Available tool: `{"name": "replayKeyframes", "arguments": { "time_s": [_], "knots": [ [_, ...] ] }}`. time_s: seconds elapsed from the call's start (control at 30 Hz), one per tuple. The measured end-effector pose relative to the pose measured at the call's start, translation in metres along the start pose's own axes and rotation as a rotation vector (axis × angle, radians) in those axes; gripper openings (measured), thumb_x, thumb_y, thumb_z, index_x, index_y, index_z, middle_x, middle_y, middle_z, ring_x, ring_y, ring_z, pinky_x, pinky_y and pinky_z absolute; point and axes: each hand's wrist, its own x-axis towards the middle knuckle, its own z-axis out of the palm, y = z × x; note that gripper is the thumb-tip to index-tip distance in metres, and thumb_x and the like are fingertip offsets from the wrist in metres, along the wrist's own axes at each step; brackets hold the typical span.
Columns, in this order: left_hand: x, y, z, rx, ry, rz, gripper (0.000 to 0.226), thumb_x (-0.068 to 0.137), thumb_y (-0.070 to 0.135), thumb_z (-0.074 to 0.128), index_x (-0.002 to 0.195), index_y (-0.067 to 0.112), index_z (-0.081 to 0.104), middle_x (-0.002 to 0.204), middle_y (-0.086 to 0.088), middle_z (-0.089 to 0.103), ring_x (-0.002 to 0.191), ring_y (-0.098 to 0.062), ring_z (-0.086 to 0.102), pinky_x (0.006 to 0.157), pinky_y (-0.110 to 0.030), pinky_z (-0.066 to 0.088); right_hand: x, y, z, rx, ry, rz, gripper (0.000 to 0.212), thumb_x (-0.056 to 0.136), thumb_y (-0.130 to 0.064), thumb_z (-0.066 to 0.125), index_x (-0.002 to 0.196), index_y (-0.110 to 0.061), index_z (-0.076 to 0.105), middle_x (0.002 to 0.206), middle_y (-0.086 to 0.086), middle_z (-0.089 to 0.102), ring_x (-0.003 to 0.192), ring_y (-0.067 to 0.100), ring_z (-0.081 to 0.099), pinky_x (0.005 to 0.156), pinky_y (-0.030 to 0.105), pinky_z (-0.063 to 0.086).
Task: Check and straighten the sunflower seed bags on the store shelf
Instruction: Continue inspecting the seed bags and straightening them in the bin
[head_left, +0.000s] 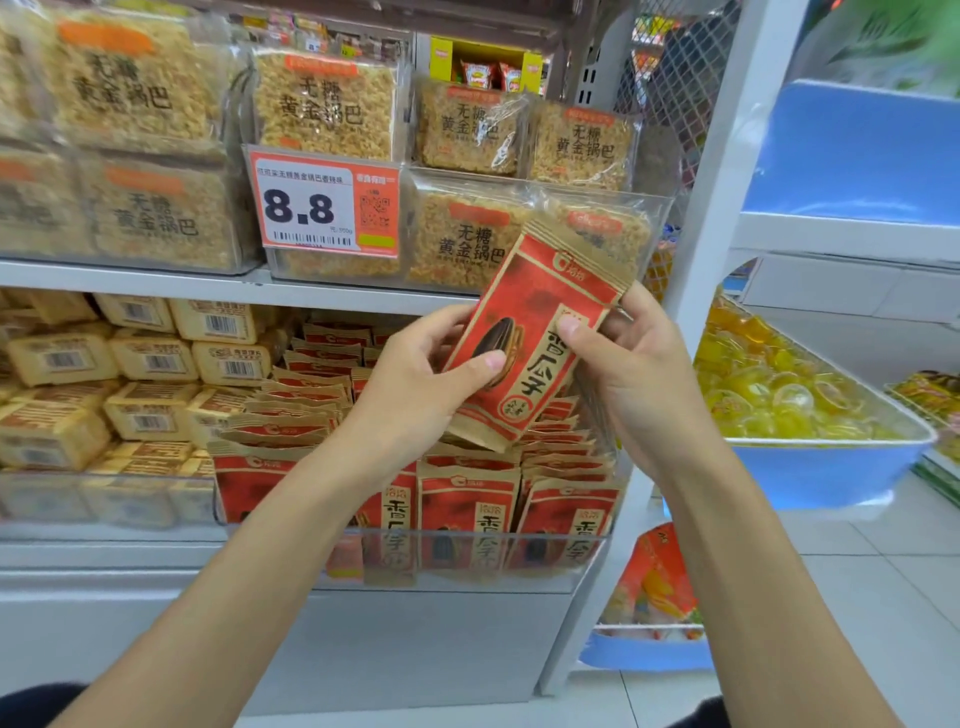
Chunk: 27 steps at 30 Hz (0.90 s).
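Seed bag (530, 332) is up over the right end of the lower shelf (156, 566), just above the other bags (467, 499). Long axis tilted, top to upper right. Left hand (415, 384) grips its left edge, right hand (639, 384) its right edge, thumbs in front. Prob. needs turning upright, then straight down.

Print on the shelf goods
The price tag (311, 208) read "8.8"; the rice-crust packs (322, 109) read "无糖黄金锅巴"; the seed bag (535, 291) read "香瓜子" (its logo was blurred).
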Motion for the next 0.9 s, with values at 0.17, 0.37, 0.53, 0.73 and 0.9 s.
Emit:
{"name": "replayKeyframes", "arguments": {
  "time_s": [0.17, 0.37, 0.53, 0.73, 0.9],
  "knots": [
    [0.016, -0.005, 0.002, 0.034, -0.056, 0.044, 0.033, 0.097, 0.015, 0.06, 0.126, 0.03, 0.059, 0.117, 0.006, 0.069, 0.108, -0.007, 0.065, 0.089, -0.023, 0.055, 0.006, -0.006, -0.012, -0.167, -0.033, -0.124, 0.031, 0.094, -0.003, 0.06, 0.12, -0.019, 0.052, 0.109, 0.0, 0.068, 0.102, 0.011, 0.066, 0.082, 0.027, 0.054],
    [0.041, -0.012, -0.008, 0.586, -0.261, -0.145, 0.027, 0.105, 0.021, 0.042, 0.116, 0.027, 0.067, 0.11, 0.001, 0.067, 0.069, 0.002, 0.03, 0.083, -0.028, 0.051, 0.012, 0.001, -0.049, -0.269, 0.08, -0.145, 0.029, 0.093, 0.0, 0.06, 0.105, -0.026, 0.056, 0.099, -0.009, 0.068, 0.095, 0.005, 0.066, 0.081, 0.02, 0.052],
    [0.07, -0.024, -0.009, 0.765, -0.338, -0.162, 0.041, 0.102, 0.0, 0.034, 0.117, 0.018, 0.069, 0.119, 0.003, 0.038, 0.068, 0.007, 0.061, 0.049, -0.022, 0.043, 0.017, 0.022, -0.058, -0.24, 0.057, -0.053, 0.028, 0.092, 0.002, 0.06, 0.104, -0.023, 0.058, 0.098, -0.008, 0.069, 0.094, 0.005, 0.066, 0.082, 0.021, 0.053],
    [0.095, -0.042, -0.003, 0.8, -0.481, -0.105, 0.029, 0.101, 0.012, 0.051, 0.123, 0.02, 0.067, 0.128, 0.005, 0.063, 0.118, -0.008, 0.056, 0.1, -0.021, 0.039, 0.023, 0.041, -0.066, -0.367, -0.069, 0.069, 0.018, 0.095, -0.001, 0.056, 0.101, -0.018, 0.059, 0.095, -0.006, 0.068, 0.087, 0.002, 0.064, 0.077, 0.017, 0.049],
    [0.102, -0.056, 0.005, 0.832, -0.545, -0.118, 0.03, 0.103, 0.015, 0.048, 0.127, 0.018, 0.066, 0.133, 0.004, 0.062, 0.122, -0.012, 0.055, 0.108, -0.028, 0.039, 0.027, 0.057, -0.063, -0.8, -0.089, 0.031, 0.01, 0.095, -0.015, 0.06, 0.09, -0.021, 0.066, 0.086, -0.008, 0.064, 0.075, 0.002, 0.058, 0.07, 0.018, 0.044]
  ]
}}
